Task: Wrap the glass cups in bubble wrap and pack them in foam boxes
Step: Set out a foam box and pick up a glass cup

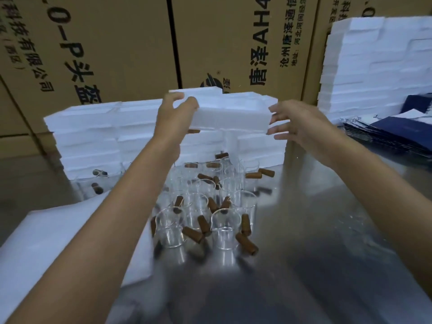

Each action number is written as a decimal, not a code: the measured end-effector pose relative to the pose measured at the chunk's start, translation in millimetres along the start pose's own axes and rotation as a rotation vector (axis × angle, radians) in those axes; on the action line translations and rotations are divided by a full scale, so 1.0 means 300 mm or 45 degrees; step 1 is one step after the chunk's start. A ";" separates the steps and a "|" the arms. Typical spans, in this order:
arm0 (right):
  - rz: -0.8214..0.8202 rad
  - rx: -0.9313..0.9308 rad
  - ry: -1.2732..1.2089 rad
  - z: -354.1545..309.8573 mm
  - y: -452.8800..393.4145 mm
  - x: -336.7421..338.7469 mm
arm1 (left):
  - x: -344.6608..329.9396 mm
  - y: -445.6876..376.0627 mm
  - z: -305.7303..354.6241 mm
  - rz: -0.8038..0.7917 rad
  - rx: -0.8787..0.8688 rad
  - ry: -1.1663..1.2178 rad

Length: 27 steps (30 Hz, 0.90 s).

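Note:
My left hand (174, 115) grips the left end of a white foam box (230, 116), held above the stack of foam boxes (93, 136) at the back of the table. Spread fingers of my right hand (294, 126) touch the right end of that box. Below my arms, several clear glass cups (225, 229) with brown wooden handles stand crowded together on the metal table (315, 242). A pile of white wrap sheets (46, 242) lies at the left, partly under my left forearm.
A taller stack of foam boxes (378, 66) rises at the back right. Dark blue flat cartons (392, 134) lie in front of it. Large brown cardboard boxes (117, 43) form a wall behind the table.

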State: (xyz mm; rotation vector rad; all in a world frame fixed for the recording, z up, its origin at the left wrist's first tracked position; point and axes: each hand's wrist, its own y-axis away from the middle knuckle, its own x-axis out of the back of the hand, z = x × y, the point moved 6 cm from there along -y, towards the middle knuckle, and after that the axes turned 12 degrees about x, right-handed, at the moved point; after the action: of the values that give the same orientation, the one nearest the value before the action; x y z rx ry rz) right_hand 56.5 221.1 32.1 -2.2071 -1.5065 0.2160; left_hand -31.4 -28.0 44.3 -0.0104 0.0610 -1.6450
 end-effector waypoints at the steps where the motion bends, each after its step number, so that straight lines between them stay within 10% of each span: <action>1: -0.054 -0.033 -0.002 -0.005 0.039 -0.025 | 0.038 0.030 -0.008 -0.072 0.035 -0.005; 11: -0.865 -0.211 0.975 0.097 0.555 -0.255 | 0.379 0.418 -0.140 -0.234 0.159 0.010; 27: -0.293 -0.245 1.139 0.294 0.570 -0.076 | 0.320 0.696 -0.565 -0.317 0.264 -0.574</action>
State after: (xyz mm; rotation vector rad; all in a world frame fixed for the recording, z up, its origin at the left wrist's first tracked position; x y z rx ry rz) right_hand 158.2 174.2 -126.0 -1.8140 -1.2430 -0.9005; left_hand 161.9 -133.5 -137.3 -0.2376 -0.4706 -1.8541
